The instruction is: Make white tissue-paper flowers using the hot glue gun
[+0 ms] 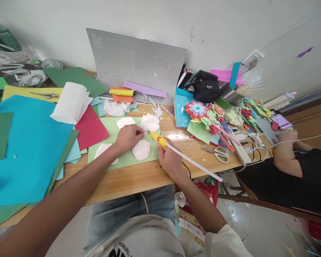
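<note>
My right hand [171, 159] grips a yellow hot glue gun [157, 137], and a long white glue stick [195, 161] sticks out of its back. The nozzle points left, close to the fingertips of my left hand [128, 138]. Those fingers are pinched together; whatever they hold is too small to make out. Beneath my hands lies a light green sheet [125, 162]. On it rest a white rounded paper piece [141, 150], a white square piece [125, 122] and another white piece [103, 150] partly covered by my left forearm. A fluffy white paper bunch [150, 122] sits just beyond the nozzle.
Coloured sheets, among them a blue one [29, 150], cover the left side, with a tissue stack [71, 103]. A grey cutting mat [136, 60] leans on the wall. Paper flowers [197, 109], scissors [220, 154] and a power strip [239, 150] lie rightward. Another person's arm [286, 153] rests far right.
</note>
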Available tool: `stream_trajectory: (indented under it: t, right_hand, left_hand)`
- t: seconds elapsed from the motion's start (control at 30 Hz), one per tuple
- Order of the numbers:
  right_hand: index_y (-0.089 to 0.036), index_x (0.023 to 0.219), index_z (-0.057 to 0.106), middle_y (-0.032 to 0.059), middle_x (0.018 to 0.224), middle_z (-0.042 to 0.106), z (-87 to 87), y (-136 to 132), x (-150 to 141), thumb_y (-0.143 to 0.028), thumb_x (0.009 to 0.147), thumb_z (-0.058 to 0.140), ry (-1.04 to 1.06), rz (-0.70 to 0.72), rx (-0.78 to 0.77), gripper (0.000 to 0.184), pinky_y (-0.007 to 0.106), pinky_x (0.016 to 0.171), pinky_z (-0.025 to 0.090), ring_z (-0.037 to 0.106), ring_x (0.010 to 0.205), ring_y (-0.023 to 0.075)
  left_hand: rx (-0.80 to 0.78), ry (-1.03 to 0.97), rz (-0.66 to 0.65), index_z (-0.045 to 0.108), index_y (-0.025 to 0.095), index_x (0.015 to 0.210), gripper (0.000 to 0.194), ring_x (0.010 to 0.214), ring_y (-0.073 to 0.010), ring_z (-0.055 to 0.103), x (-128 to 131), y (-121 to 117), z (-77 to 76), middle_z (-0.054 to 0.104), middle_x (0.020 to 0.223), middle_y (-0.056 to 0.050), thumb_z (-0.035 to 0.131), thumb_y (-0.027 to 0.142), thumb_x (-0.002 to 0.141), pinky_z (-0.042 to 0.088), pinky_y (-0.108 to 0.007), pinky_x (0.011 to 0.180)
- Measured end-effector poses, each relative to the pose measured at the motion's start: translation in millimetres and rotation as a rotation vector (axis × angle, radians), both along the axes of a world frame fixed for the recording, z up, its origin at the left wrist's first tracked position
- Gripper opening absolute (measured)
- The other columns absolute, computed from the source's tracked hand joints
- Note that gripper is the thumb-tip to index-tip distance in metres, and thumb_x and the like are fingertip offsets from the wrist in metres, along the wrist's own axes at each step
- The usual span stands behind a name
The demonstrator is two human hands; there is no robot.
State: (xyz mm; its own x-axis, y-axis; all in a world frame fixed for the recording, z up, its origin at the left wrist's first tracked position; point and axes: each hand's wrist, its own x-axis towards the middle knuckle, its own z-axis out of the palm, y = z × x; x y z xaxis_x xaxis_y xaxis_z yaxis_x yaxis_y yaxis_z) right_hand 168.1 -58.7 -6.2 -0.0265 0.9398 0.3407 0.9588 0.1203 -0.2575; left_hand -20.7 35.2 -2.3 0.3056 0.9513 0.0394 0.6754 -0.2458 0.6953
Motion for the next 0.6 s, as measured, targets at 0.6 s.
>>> stream_trajectory:
  t: [0.6]
  right_hand:
    - [-0.016,0.112,0.062,0.0101,0.101,0.071,10.9,1.4,30.3,-0.038,0.094,0.048,0.317,0.056,0.06,0.031,0.033,0.08,0.051,0.066,0.091,0.0231]
  left_hand:
    - [-0.025,0.032,0.059,0.075,0.023,0.084,0.018,0.077,-0.0217,0.065,2.7,-0.6,-0.6,0.074,0.086,-0.004,0.059,0.031,0.081,0.043,-0.029,0.063]
